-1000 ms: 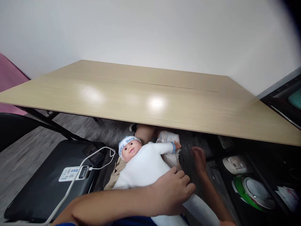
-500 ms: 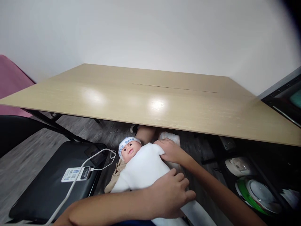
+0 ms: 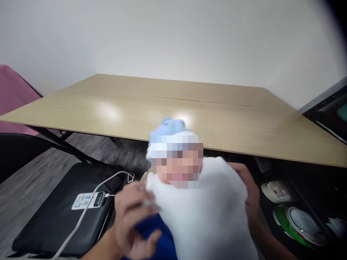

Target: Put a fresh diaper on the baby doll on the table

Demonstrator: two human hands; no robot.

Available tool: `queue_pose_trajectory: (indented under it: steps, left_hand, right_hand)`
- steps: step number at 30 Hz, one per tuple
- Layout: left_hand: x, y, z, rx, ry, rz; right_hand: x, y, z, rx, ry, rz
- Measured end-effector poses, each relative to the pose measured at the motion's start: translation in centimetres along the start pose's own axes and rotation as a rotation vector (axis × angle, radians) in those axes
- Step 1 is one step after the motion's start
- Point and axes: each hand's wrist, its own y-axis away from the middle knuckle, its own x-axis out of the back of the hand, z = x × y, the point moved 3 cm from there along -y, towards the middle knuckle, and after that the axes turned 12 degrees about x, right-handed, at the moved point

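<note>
A baby doll (image 3: 206, 209) in a white garment is raised upright in front of me, at the near edge of the table. It wears a light blue and white cap (image 3: 173, 128), and its face is blurred out. At the doll's far side my right hand (image 3: 249, 187) holds it, the fingertips hidden behind the garment. My left hand (image 3: 135, 216) is beside the sleeve at the other side, its fingers loosely bent and the thumb apart. Motion smears these fingers, and whether they touch the sleeve is unclear. Blue cloth (image 3: 157, 231) shows below, between hand and doll.
A long wooden table (image 3: 130, 115) spans the view before a white wall. On the left, a black padded seat (image 3: 54, 227) bears a white device (image 3: 88, 200) with a white cable (image 3: 81, 220). A green-rimmed round container (image 3: 300, 224) stands low at right. Pink cloth (image 3: 16, 97) hangs far left.
The doll has gone from lying across my lap to upright, its head now above the table's edge. My left hand has moved left off its body; my right hand has shifted right along its side.
</note>
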Motion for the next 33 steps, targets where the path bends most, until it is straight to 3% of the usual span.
queue_pose_trajectory:
  steps: [2,5,8,11,15,19,27,33]
  left_hand:
    - [0.6,-3.0,-1.3,0.057,0.059,-0.016]
    - [-0.3,-8.5,-2.9,0.172,0.055,-0.204]
    - [-1.9,-13.2,-4.7,0.325,-0.022,-0.426]
    - [-2.6,-16.5,-6.2,0.327,-0.028,-0.49]
    - [-3.5,-18.9,-8.1,0.319,-0.021,-0.58]
    - [-5.2,-20.5,-10.4,0.348,-0.007,-0.633]
    - [-7.3,-23.7,-16.6,0.413,-0.051,-0.68]
    - [-7.3,-26.8,-21.5,0.421,-0.148,-0.571]
  right_hand:
    - [1.0,-0.8,-0.1,-0.1,0.021,0.179]
    - [1.3,-3.1,1.1,-0.203,0.016,0.28]
    - [2.0,-6.0,2.9,-0.223,0.076,0.185]
    - [3.8,-8.5,4.7,-0.164,0.354,-0.057]
    - [5.6,-10.2,7.5,-0.078,0.638,-0.32]
    - [5.3,-10.9,10.6,-0.062,0.696,-0.414]
    - [3.0,-13.1,15.7,-0.013,0.706,-0.4]
    - [1.0,-17.2,19.6,-0.002,0.656,-0.344]
